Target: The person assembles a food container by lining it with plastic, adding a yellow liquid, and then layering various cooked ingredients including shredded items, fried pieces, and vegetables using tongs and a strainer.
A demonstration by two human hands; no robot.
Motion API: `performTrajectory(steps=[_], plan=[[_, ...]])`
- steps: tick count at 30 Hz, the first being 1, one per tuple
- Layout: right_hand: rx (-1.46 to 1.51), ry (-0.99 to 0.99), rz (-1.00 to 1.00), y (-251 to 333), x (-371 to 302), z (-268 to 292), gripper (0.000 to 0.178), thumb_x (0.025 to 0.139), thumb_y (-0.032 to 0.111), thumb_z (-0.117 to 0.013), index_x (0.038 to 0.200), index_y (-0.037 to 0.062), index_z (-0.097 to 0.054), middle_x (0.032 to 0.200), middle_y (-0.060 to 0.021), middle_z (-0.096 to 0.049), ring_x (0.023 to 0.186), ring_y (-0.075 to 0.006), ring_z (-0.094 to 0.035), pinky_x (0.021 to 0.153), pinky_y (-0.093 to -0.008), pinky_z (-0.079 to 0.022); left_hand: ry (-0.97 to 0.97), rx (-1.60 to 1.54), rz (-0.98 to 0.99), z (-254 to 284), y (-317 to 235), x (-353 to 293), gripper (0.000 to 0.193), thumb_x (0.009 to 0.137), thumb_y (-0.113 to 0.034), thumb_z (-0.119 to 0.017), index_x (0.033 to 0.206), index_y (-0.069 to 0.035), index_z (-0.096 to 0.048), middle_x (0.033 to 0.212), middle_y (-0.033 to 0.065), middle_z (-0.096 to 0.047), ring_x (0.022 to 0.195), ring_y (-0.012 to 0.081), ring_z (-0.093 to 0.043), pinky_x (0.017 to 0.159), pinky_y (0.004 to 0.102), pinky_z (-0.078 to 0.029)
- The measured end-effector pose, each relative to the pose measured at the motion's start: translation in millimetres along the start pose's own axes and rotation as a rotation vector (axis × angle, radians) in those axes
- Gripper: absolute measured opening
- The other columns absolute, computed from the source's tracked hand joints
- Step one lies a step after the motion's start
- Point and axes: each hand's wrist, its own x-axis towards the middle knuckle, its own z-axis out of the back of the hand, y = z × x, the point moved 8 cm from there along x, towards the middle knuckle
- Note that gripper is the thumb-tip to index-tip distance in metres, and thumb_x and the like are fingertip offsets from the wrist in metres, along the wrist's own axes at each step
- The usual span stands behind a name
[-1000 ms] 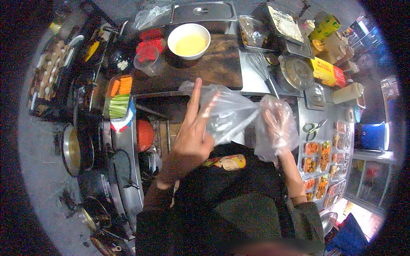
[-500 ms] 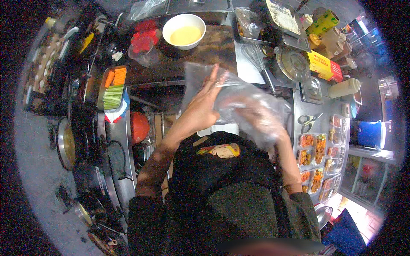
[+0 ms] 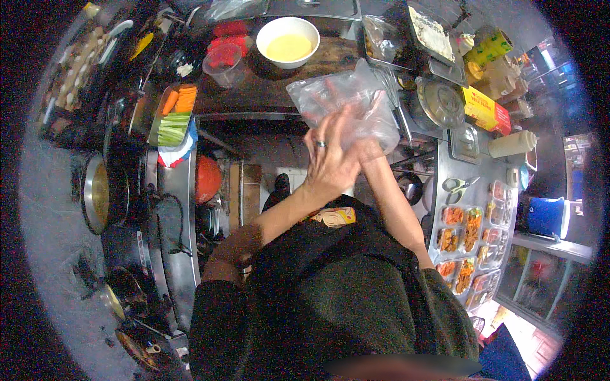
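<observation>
A clear plastic bag covers my right hand, which is inside it. Through the film its fingers look blurred but spread apart. My left hand, with a ring on one finger, lies across the bag's mouth by the right wrist, its fingers gripping the film. Both hands are in front of my chest, just short of the wooden board. A white bowl of yellow liquid stands on the board beyond them. Left of the bowl is a clear plastic cup beside something red.
A container of carrot and celery sticks sits at the left. Rightward are a whisk, partly behind the bag, a glass lid, a yellow box, scissors and several filled meal trays. Pans stand far left.
My right hand has pushed further into the bag, its fingers now pointing away from me. My left hand has moved from the bag's left side to its mouth at the right wrist.
</observation>
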Motion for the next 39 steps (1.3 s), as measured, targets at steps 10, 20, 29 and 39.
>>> performTrajectory(steps=[10, 20, 29, 39], plan=[[-1.327, 0.114, 0.509, 45.2, -8.6, -37.2, 0.042, 0.089, 0.049, -0.042, 0.101, 0.0086, -0.050, 0.090, -0.0077, -0.052, 0.086, -0.0229, -0.050, 0.079, -0.0397, -0.047, 0.019, -0.112, -0.008, -16.7, 25.5, -16.6, 0.035, 0.069, -0.003, -0.058, 0.103, -0.008, -0.060, 0.122, 0.0154, -0.045, 0.104, 0.0357, -0.047, 0.078, 0.0395, -0.047], [-1.686, 0.191, 0.542, 50.5, -2.3, -33.6, 0.016, 0.090, 0.025, -0.048, 0.090, 0.0085, -0.048, 0.077, -0.0048, -0.049, 0.071, -0.0187, -0.054, 0.061, -0.0321, -0.049, 0.072, 0.179, 0.183, -10.6, 50.3, 12.1, 0.013, 0.074, -0.009, -0.058, 0.086, -0.003, -0.060, 0.115, 0.0096, -0.045, 0.105, 0.0341, -0.045, 0.077, 0.0430, -0.047], [-1.402, 0.182, 0.463, 56.6, 18.1, -19.8, 0.029, 0.090, 0.035, -0.048, 0.101, 0.0079, -0.052, 0.091, -0.0097, -0.058, 0.082, -0.0244, -0.058, 0.069, -0.0385, -0.051, 0.187, 0.230, 0.396, -15.1, 62.4, 15.1, 0.043, 0.067, 0.004, -0.054, 0.110, -0.002, -0.057, 0.133, 0.0092, -0.038, 0.113, 0.0347, -0.041, 0.087, 0.0415, -0.045], [-1.523, 0.014, 0.279, 30.8, 18.1, -9.7, 0.017, 0.089, 0.024, -0.050, 0.095, 0.0083, -0.054, 0.086, -0.0092, -0.059, 0.073, -0.0213, -0.058, 0.060, -0.0354, -0.050, 0.306, -0.060, 0.349, 15.2, 52.9, 34.7, 0.060, 0.059, 0.013, -0.043, 0.118, -0.001, -0.051, 0.141, 0.0128, -0.029, 0.127, 0.0320, -0.032, 0.105, 0.0415, -0.026]])
